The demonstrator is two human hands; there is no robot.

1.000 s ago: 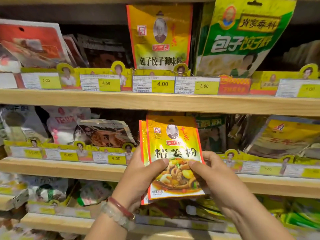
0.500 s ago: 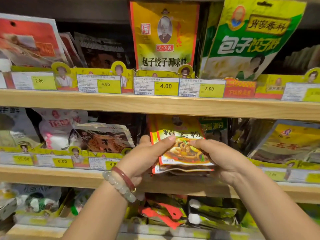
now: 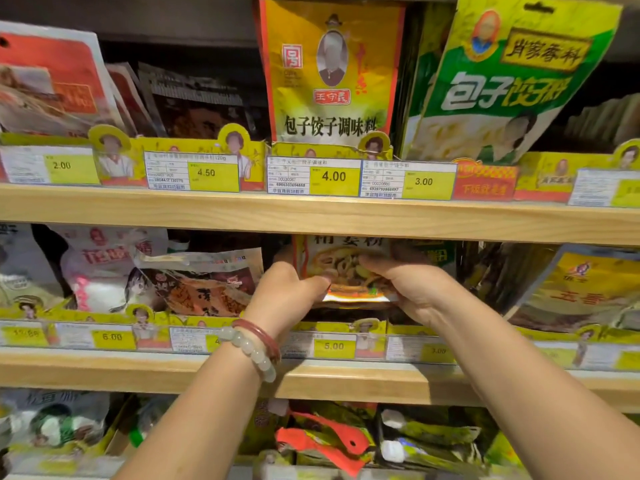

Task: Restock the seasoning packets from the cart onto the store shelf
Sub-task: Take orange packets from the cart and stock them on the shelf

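Observation:
A small stack of yellow seasoning packets (image 3: 346,268) with a food picture sits inside the middle shelf bay, above the 5.00 price tag (image 3: 333,346). My left hand (image 3: 284,292), with bead bracelets on the wrist, grips the stack's left edge, thumb on the front. My right hand (image 3: 408,285) holds the right edge, with the thumb across the front. The packets' top is hidden behind the upper shelf board (image 3: 311,216). No cart is in view.
The middle shelf's wooden lip (image 3: 346,379) runs under my wrists. A brown packet (image 3: 207,289) lies left of the bay and a yellow one (image 3: 588,285) to the right. Tall yellow (image 3: 332,74) and green (image 3: 512,74) packets stand on the upper shelf. More packets fill the lower shelf (image 3: 329,441).
Both hands carried the packets up and forward from in front of the shelf edge into the middle shelf bay. The packets' upper part has slid out of sight under the upper shelf board.

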